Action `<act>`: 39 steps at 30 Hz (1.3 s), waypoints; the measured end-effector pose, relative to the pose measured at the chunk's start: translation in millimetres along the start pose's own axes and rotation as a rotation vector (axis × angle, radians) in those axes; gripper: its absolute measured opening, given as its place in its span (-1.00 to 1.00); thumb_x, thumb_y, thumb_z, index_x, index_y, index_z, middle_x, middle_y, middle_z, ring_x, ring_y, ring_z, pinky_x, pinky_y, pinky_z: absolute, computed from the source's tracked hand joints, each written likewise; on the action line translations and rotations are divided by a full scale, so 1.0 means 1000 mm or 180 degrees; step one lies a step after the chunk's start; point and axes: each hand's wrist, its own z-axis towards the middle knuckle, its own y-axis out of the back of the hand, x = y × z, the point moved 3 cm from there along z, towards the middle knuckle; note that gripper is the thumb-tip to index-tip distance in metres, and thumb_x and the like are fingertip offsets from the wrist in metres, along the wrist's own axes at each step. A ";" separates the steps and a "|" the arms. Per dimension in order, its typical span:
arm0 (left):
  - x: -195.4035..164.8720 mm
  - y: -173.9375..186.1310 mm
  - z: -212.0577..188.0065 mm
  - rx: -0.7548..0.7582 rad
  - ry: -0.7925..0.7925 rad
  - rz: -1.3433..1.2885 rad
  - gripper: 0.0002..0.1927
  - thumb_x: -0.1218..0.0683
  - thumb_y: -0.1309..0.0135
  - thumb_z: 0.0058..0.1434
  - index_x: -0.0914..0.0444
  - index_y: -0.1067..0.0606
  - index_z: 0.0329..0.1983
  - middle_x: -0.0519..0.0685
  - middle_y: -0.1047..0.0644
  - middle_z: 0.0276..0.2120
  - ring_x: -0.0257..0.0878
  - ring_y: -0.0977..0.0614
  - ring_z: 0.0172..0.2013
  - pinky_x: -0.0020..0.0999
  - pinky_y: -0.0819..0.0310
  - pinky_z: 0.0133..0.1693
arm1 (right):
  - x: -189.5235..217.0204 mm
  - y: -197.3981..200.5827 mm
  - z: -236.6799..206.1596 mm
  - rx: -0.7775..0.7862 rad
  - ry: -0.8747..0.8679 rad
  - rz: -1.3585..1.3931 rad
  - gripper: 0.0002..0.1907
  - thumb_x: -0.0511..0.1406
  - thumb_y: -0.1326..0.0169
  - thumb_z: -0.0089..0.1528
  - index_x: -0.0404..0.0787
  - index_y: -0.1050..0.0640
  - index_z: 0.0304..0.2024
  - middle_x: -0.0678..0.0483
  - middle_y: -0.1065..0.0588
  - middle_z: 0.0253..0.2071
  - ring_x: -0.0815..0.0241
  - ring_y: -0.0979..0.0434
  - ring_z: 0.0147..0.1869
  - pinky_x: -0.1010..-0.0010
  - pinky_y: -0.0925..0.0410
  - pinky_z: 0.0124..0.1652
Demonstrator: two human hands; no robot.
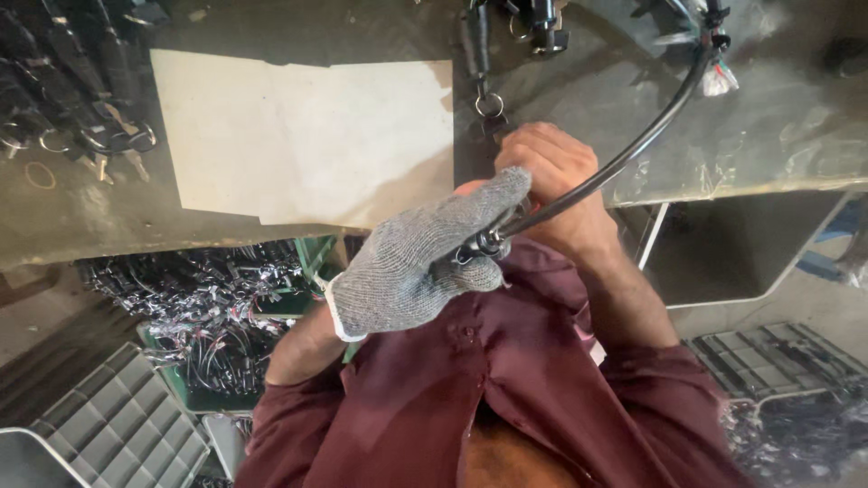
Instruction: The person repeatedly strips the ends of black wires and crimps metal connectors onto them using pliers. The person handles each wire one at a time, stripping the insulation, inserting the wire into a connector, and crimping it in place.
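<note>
a workshop: worn workbench (768, 136), piles of black wiring harnesses (217, 316) in crates, grey plastic trays (127, 425) below.

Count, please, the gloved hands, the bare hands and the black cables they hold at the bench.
Gloved hands: 1, the left hand
Bare hands: 1, the right hand
Cables held: 1, the black cable
Total: 3

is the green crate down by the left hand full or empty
Full. The green plastic crate under the workbench is heaped with tangled black wire harnesses rising to its rim.
</note>
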 end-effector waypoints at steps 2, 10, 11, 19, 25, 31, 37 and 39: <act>-0.002 0.000 -0.001 -0.0032 0.0030 0.0207 -0.24 0.15 -0.25 0.35 0.16 -0.19 0.56 -0.02 -0.54 0.22 -0.19 -0.67 -0.01 -0.30 -0.59 0.03 | -0.002 0.002 0.000 0.0036 -0.0142 0.0120 -0.57 -0.27 -0.49 0.15 -0.23 -0.42 -0.29 0.01 -0.48 -0.27 -0.04 -0.55 -0.16 0.21 -0.45 -0.17; -0.017 -0.001 0.012 -0.1073 -0.0130 0.3444 -0.21 -0.02 -0.24 0.37 0.22 -0.12 0.53 0.02 -0.52 0.09 0.05 -0.53 -0.19 0.01 -0.42 -0.14 | 0.017 0.007 -0.016 0.0001 -0.0707 -0.0459 -0.65 -0.42 -0.25 0.03 -0.29 -0.46 -0.16 -0.04 -0.48 -0.25 -0.12 -0.52 -0.22 0.17 -0.38 -0.23; -0.016 -0.002 0.015 -0.0994 -0.0056 0.3254 -0.20 -0.02 -0.24 0.35 0.23 -0.13 0.53 0.02 -0.53 0.09 0.04 -0.53 -0.20 0.00 -0.42 -0.16 | 0.017 0.006 -0.017 -0.0097 -0.0894 -0.0566 -0.67 -0.42 -0.26 0.06 -0.29 -0.47 -0.15 -0.02 -0.47 -0.28 -0.10 -0.52 -0.24 0.17 -0.37 -0.25; -0.012 0.006 0.010 -0.0112 0.0238 0.0387 -0.24 0.08 -0.23 0.39 0.12 -0.17 0.58 -0.07 -0.61 -0.11 -0.28 -0.69 -0.12 -0.35 -0.61 -0.02 | 0.008 0.010 0.004 -0.0368 -0.0168 -0.0402 -0.70 -0.36 -0.28 0.05 -0.33 -0.45 -0.26 -0.10 -0.48 -0.29 -0.12 -0.51 -0.22 0.14 -0.39 -0.24; -0.001 0.007 0.010 0.0312 0.0199 -0.0719 -0.27 0.02 -0.23 0.40 0.08 -0.22 0.58 -0.13 -0.59 -0.17 -0.44 -0.62 -0.20 -0.50 -0.62 -0.09 | 0.000 0.011 0.004 -0.0162 -0.0162 0.0202 -0.65 -0.29 -0.36 0.10 -0.30 -0.41 -0.38 -0.06 -0.46 -0.35 -0.05 -0.52 -0.23 0.15 -0.40 -0.21; -0.008 0.013 0.014 0.0049 0.0292 0.0122 -0.26 -0.07 -0.21 0.36 0.09 -0.22 0.55 -0.11 -0.64 -0.16 -0.39 -0.69 -0.19 -0.44 -0.64 -0.07 | -0.010 0.004 -0.009 -0.0041 -0.0628 -0.0291 -0.67 -0.35 -0.28 0.01 -0.29 -0.44 -0.26 -0.08 -0.43 -0.31 -0.11 -0.47 -0.20 0.13 -0.36 -0.24; -0.022 0.059 -0.022 -0.2251 0.0112 0.1787 -0.37 0.27 -0.09 0.31 0.22 -0.33 0.47 -0.10 -0.62 -0.20 -0.42 -0.61 -0.46 -0.56 -0.52 -0.42 | -0.017 0.023 0.003 -0.0149 -0.0253 -0.1375 -0.35 -0.06 -0.40 -0.03 -0.27 -0.47 -0.04 -0.13 -0.42 -0.09 -0.22 -0.42 0.04 -0.07 -0.25 0.03; -0.014 0.093 -0.037 -0.2763 -0.0125 0.1803 -0.40 0.23 0.11 0.38 0.33 -0.16 0.50 0.06 -0.48 0.03 -0.34 -0.55 -0.16 -0.46 -0.46 -0.18 | -0.016 0.037 0.012 -0.0147 -0.0112 -0.1364 -0.33 -0.06 -0.38 0.08 -0.30 -0.47 0.08 -0.14 -0.41 0.01 -0.24 -0.39 0.14 -0.09 -0.21 0.12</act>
